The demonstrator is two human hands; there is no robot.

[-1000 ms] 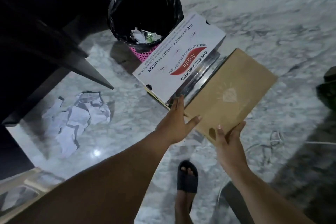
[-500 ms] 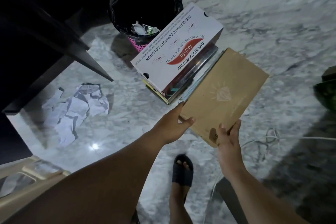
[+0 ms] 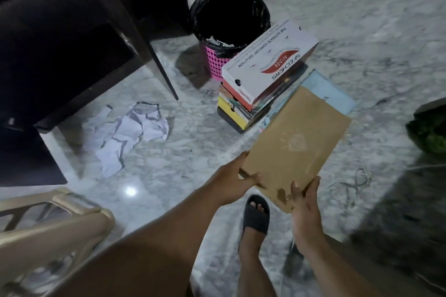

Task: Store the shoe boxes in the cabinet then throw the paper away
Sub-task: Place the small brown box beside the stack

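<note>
White shoe box lid (image 3: 269, 62) reads "SKECHERS Arch Fit — THE ULTIMATE COMFORT SOLUTION" (seen upside down).

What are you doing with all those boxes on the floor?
A person holds a brown box in both hands, left hand and right hand gripping its near end. More shoe boxes sit stacked beside the bin. Crumpled paper lies on the floor by the dark cabinet.

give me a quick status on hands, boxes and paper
Left hand and right hand gripping brown box. Box stack on floor. Crumpled paper lies before cabinet.
</note>
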